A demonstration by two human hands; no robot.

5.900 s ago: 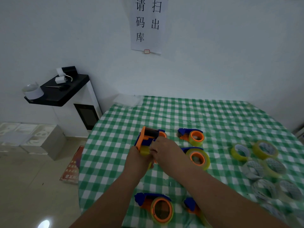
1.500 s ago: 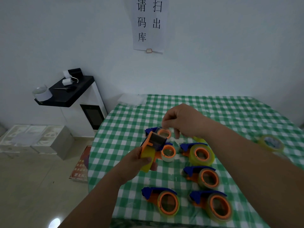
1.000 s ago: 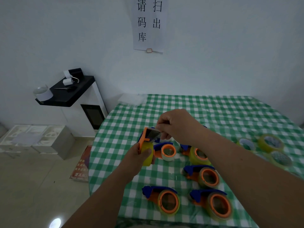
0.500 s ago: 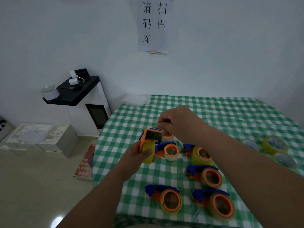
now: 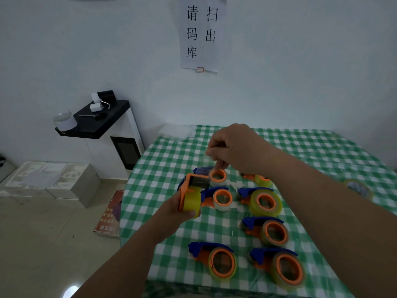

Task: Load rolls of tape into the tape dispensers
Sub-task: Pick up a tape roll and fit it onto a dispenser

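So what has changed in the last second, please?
The right hand rose away from the held dispenser, fingers still pinched, seemingly drawing tape; the strip is hard to see. The left hand keeps gripping the dispenser. The dispensers lying on the table stayed put.

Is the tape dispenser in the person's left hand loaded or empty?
Loaded: a yellowish tape roll sits on the dispenser that the left hand holds above the table.
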